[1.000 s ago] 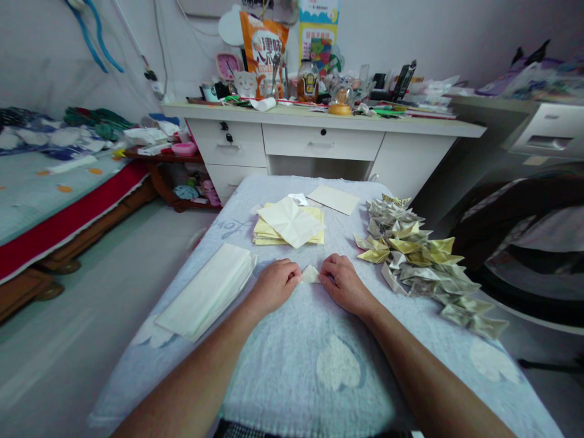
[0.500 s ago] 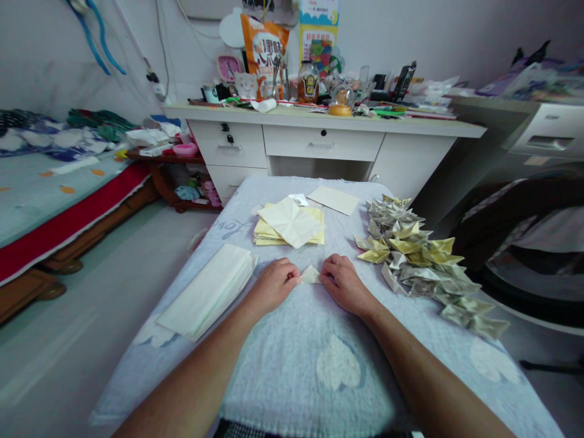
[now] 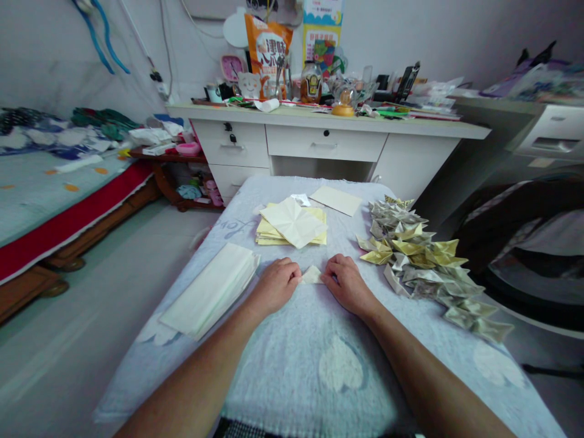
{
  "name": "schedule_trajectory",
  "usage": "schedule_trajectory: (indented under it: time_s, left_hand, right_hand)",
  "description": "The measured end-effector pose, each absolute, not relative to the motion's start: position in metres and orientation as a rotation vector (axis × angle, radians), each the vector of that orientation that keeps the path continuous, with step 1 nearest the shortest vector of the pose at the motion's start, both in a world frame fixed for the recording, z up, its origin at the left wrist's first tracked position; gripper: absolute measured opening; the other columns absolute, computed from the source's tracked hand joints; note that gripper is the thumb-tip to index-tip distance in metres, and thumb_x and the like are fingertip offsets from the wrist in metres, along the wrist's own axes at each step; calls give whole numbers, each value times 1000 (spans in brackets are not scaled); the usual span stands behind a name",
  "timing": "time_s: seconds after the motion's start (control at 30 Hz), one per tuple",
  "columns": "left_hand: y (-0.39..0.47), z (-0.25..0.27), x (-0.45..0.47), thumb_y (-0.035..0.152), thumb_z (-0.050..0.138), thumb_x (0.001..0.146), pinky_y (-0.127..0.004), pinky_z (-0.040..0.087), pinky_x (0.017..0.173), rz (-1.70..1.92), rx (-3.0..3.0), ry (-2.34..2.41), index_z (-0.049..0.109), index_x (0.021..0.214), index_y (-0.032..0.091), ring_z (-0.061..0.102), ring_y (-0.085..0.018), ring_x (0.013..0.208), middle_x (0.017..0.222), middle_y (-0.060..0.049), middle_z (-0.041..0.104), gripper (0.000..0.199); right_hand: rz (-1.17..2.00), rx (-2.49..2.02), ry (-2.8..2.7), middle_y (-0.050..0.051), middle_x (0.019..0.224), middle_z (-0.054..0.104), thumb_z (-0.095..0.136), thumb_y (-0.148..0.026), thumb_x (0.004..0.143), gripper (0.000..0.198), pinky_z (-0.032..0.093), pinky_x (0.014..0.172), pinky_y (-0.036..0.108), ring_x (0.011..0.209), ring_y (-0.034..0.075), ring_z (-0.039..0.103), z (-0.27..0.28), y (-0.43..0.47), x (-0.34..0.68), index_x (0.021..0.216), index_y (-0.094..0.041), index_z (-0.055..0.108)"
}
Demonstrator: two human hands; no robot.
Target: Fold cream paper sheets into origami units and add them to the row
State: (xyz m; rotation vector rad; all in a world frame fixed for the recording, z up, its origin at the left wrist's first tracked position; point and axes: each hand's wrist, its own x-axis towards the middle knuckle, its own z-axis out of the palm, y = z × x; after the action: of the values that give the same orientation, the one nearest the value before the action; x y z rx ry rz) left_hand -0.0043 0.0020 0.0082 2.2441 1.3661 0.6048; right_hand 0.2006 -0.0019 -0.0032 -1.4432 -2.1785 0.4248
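Observation:
A small folded piece of paper [image 3: 312, 275], cream coloured, lies on the cloth-covered table [image 3: 296, 365]. My left hand [image 3: 279, 282] pinches its left corner, fingers curled. At the opposite corner my right hand [image 3: 345, 281] grips it the same way; both fingertips are partly hidden. Just beyond the hands sits a stack of yellow paper [image 3: 267, 234] with a creased white square sheet [image 3: 294, 222] on top. Beside my left forearm lies a pile of white paper strips [image 3: 210, 292]. Many folded paper pieces [image 3: 420, 255], grey and yellow, are heaped to the right.
A flat cream sheet [image 3: 335, 200] and a small shiny wrapper [image 3: 300, 199] lie at the table's far end. Behind stands a white desk [image 3: 326, 143] crowded with items, including an orange bag [image 3: 267, 55] and a jar [image 3: 311, 82]. A bed is left, a washing machine [image 3: 552, 134] right.
The whole view has shifted slightly, with things appearing a little further right. Both hands keep hold of the folded paper in nearly the same pose.

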Motion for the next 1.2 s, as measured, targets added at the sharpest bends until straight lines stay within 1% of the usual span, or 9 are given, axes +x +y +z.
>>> schedule_trajectory:
  time_s: [0.2,0.4,0.63,0.9,1.2]
  left_hand:
    - [4,4,-7,15,53,76,-24,39,65,661,2133,1374,59,67,18,54,-14,74,74,0,54,11]
    - [5,7,-8,17,55,75,-24,41,67,656,2027,1355,64,71,17,55,-13,73,77,0,55,10]
    - [5,5,-6,14,53,75,-26,40,72,587,2132,1366,62,66,17,54,-15,78,73,-1,55,13]
    - [4,3,-3,16,49,81,-28,39,76,512,2264,1477,62,70,19,53,-17,83,77,-2,58,18]
    - [2,2,-1,15,48,79,-29,39,79,473,2290,1534,60,72,20,53,-18,86,82,-2,56,16]
  right_hand:
    - [419,-1482,-2167,6,88,56,61,-19,84,13,35,80,32,87,19,47,-4,-1,199,72,-17,60]
    - [429,-1518,-2157,6,89,57,61,-19,84,12,36,80,32,87,19,48,-2,-2,198,73,-17,62]
    - [390,-1524,-2195,7,90,57,60,-21,86,13,36,80,32,86,19,47,-3,-2,197,74,-17,62]
    - [378,-1556,-2193,6,89,57,60,-20,86,13,36,80,31,87,19,48,-2,-2,197,73,-16,62]
    - [364,-1573,-2161,5,88,57,61,-21,84,12,35,80,30,86,18,48,-5,-1,196,72,-17,61]
